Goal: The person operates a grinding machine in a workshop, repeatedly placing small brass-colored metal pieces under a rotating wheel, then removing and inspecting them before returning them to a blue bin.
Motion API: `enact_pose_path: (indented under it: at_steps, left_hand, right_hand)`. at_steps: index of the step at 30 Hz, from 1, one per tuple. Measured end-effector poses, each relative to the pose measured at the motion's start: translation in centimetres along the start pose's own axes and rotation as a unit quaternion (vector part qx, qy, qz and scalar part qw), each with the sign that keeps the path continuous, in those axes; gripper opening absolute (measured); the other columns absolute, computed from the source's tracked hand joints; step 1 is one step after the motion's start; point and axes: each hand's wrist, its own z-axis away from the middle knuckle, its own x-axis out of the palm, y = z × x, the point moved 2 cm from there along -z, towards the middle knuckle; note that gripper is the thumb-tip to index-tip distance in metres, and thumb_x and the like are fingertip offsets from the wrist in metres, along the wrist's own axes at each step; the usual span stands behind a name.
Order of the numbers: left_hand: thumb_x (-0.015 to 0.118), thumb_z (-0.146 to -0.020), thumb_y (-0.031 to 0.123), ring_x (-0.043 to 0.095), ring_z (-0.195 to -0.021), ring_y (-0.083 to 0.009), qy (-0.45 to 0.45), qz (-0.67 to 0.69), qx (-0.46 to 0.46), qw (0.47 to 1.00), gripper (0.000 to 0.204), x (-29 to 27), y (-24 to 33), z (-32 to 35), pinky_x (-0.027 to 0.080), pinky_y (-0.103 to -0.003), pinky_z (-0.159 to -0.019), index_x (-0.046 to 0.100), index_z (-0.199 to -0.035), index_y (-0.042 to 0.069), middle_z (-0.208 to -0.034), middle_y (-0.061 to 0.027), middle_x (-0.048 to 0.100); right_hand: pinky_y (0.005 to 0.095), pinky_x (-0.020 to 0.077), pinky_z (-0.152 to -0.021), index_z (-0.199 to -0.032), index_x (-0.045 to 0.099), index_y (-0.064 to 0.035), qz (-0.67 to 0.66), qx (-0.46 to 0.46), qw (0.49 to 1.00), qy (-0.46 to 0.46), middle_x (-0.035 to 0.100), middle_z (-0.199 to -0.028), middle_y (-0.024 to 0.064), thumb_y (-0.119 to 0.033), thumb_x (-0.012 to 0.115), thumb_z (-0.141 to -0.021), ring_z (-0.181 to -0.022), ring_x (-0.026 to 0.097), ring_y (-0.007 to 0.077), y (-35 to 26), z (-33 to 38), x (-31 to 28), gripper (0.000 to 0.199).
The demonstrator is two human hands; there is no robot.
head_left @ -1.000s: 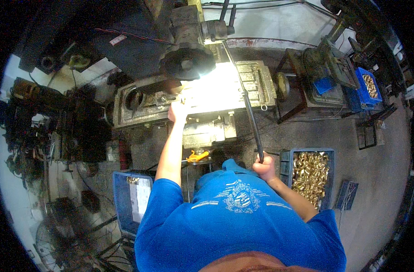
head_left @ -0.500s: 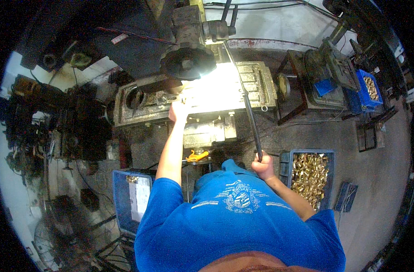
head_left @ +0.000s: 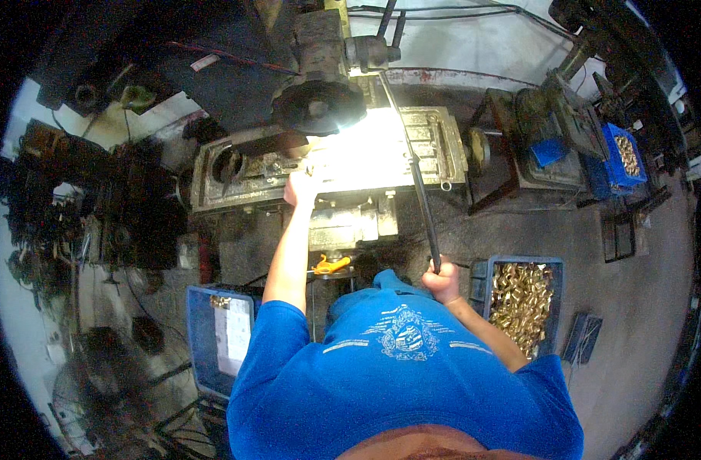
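My right hand (head_left: 442, 279) is wrapped round the lower end of a long dark lever (head_left: 422, 195), which slants up to the machine's head (head_left: 318, 103). At the front edge of the metal machine table (head_left: 252, 195), my left hand (head_left: 298, 189) is closed with its fingers beside a brightly lit patch. Glare and the hand itself hide whatever those fingers hold. The round dark machine part overhangs the table just above the left hand. Below the table is an orange-yellow handle (head_left: 332, 265), which neither hand touches.
At my right stands a blue crate (head_left: 559, 299) full of shiny brass-coloured parts (head_left: 521, 303). Another blue crate (head_left: 199, 337) with a white sheet is at my left. A smaller blue bin (head_left: 617, 172) of parts sits far right, past another machine (head_left: 550, 165). A fan (head_left: 97, 391) stands lower left.
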Motion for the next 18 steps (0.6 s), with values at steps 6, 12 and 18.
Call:
enact_pose_path:
  at_steps: [6, 12, 18]
  left_hand:
    - [0.062, -0.068, 0.056, 0.064, -0.077, -0.0310, 0.000, 0.000, 0.011, 1.000, 0.050, 0.0, -0.2, 0.0, 0.050, -0.041, -0.067, 0.068, -0.074, 0.007, -0.079, -0.0147, 0.066]
    - [0.061, -0.069, 0.057, 0.064, -0.075, -0.0291, -0.011, -0.017, -0.011, 1.000, 0.051, 0.0, -0.1, -0.2, 0.050, -0.040, -0.066, 0.068, -0.073, 0.007, -0.079, -0.0137, 0.066]
    - [0.062, -0.069, 0.056, 0.064, -0.073, -0.0293, -0.006, -0.022, 0.003, 1.000, 0.050, -0.6, 0.5, 0.4, 0.050, -0.039, -0.064, 0.067, -0.071, 0.006, -0.077, -0.0137, 0.066]
  right_hand:
    - [0.0267, 0.0326, -0.045, -0.058, 0.044, -0.0079, -0.010, -0.006, 1.000, 0.003, 0.042, -0.056, -0.0029, -0.013, 0.056, -0.062, -0.051, 0.040, 0.0084, -1.1, -0.1, 0.0, 0.014]
    - [0.0268, 0.0314, -0.044, -0.057, 0.043, -0.0081, 0.006, -0.019, 1.000, 0.013, 0.041, -0.054, -0.0032, -0.012, 0.055, -0.063, -0.050, 0.039, 0.0078, -0.3, -0.3, 0.1, 0.014]
    - [0.0269, 0.0304, -0.043, -0.056, 0.042, -0.0086, 0.017, -0.036, 0.999, 0.025, 0.041, -0.053, -0.0026, -0.009, 0.054, -0.063, -0.049, 0.039, 0.0081, -0.4, -0.4, 0.1, 0.014]
